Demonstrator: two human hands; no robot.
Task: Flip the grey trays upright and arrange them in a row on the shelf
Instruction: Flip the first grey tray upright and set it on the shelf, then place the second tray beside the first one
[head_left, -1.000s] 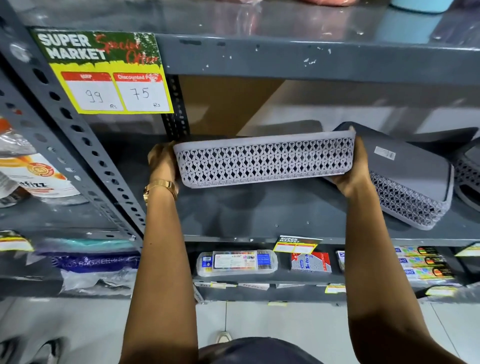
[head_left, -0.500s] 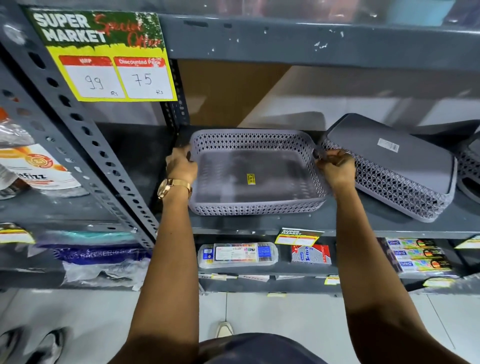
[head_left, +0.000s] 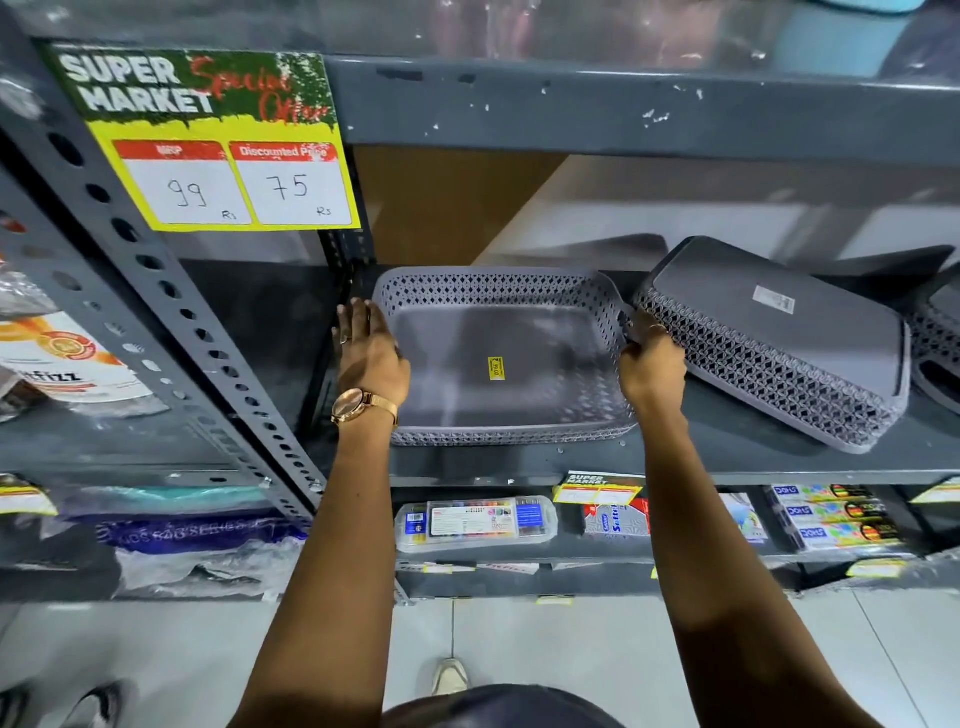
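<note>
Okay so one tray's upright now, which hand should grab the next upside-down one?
The right hand, probably. It sits at the upright tray's right rim, beside the upside-down tray leaning there. The left hand is at the far left rim and would have to cross over.

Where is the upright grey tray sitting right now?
In the head view, the upright grey tray sits on the shelf at its left end, between the left hand and right hand, with the overturned tray on its right.

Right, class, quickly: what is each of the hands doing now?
Left hand: open, flat against the upright tray's left rim.
Right hand: closed on its right rim.
</note>
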